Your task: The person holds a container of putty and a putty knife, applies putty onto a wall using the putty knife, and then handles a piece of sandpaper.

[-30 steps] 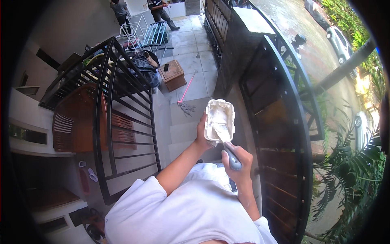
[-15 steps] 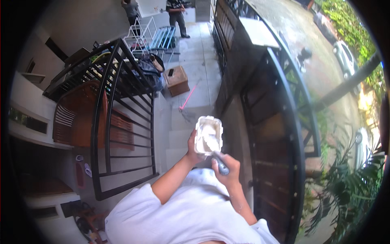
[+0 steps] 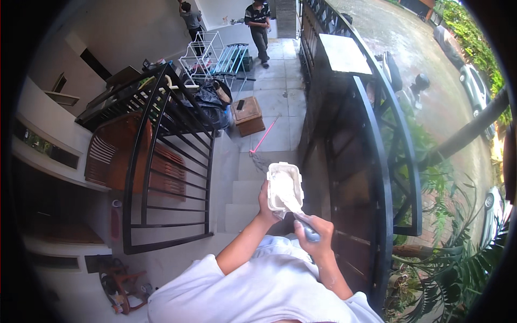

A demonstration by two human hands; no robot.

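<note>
My left hand [image 3: 266, 207] is closed round the side of a white plastic tub [image 3: 301, 185], held out in front of my chest. White paste [image 3: 283, 184] lies in the tub. In my right hand [image 3: 322, 238] is the grey handle of a putty knife [image 3: 308, 228]. Its blade, coated in white, reaches over the tub's near edge into the paste. The tub is tilted so that its inside shows, and my left fingers are partly hidden behind it.
Steps [image 3: 245, 192] lead down ahead, between a black railing [image 3: 176, 206] and a dark gate [image 3: 350, 161]. Below are a pink-handled broom [image 3: 264, 136], a brown box [image 3: 248, 114] and a drying rack [image 3: 229, 60]. Two people, one in dark clothes [image 3: 258, 24], stand at the far end.
The view has shifted, so the scene sits lower and more to the right. The putty knife's white-coated blade shows more plainly over the tub's edge. Both hands keep their holds.
</note>
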